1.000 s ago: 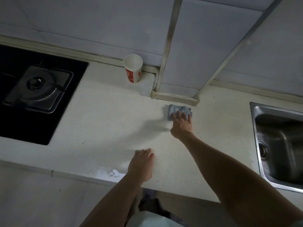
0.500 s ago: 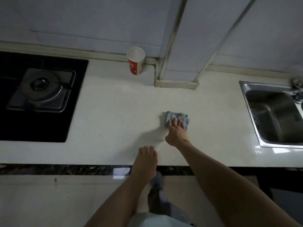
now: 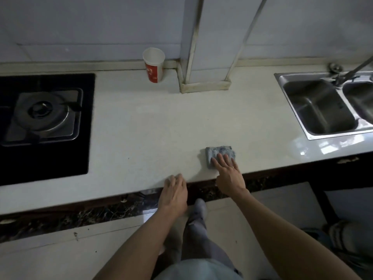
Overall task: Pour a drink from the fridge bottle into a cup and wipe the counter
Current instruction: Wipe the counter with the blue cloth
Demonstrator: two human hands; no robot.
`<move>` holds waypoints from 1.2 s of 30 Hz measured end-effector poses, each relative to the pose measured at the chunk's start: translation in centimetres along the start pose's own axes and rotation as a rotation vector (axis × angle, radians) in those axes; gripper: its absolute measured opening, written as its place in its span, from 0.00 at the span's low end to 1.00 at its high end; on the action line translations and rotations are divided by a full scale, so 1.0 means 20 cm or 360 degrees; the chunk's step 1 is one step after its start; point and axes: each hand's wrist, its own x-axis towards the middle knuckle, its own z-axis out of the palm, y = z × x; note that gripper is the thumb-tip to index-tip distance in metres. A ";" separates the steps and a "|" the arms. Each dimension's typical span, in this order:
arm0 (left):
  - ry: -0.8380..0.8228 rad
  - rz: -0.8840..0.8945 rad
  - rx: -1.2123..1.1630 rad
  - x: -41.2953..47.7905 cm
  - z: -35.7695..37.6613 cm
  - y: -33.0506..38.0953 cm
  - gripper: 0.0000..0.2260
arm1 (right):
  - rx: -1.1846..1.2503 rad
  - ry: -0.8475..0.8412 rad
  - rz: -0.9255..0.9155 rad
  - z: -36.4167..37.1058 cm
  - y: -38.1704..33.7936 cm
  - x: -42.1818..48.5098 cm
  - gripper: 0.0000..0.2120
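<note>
Near counter point(image 3: 141, 138) front edge: right hand point(image 3: 229, 176) flat on cloth point(image 3: 220, 153).

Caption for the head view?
Right hand presses a blue cloth on the counter; left hand rests at its edge; cup by wall.

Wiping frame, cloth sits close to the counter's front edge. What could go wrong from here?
1. The crumpled blue-grey cloth lies near the front edge of the pale counter; a stroke toward the person might drag it off.
2. The right hand only presses it with flat fingers, no grip, so it may slip or bunch.
3. The red-and-white paper cup stands upright by the back wall; a wide sweep could tip it.
</note>
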 end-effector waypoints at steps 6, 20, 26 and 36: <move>-0.0030 0.0004 -0.0015 -0.03 -0.01 -0.06 0.23 | 0.0078 -0.0129 0.0520 -0.01 -0.02 -0.07 0.35; -0.0097 -0.0190 -0.0044 -0.04 -0.08 -0.32 0.20 | 0.0083 -0.0181 -0.0031 0.05 -0.72 -0.05 0.38; -0.0167 -0.0173 -0.0114 0.07 -0.21 -0.33 0.14 | 0.0005 -0.0253 -0.0202 -0.05 -0.70 0.19 0.39; -0.0039 -0.0290 -0.0250 0.38 -0.33 -0.41 0.19 | -0.0188 -0.0350 -0.0389 -0.24 -0.65 0.67 0.40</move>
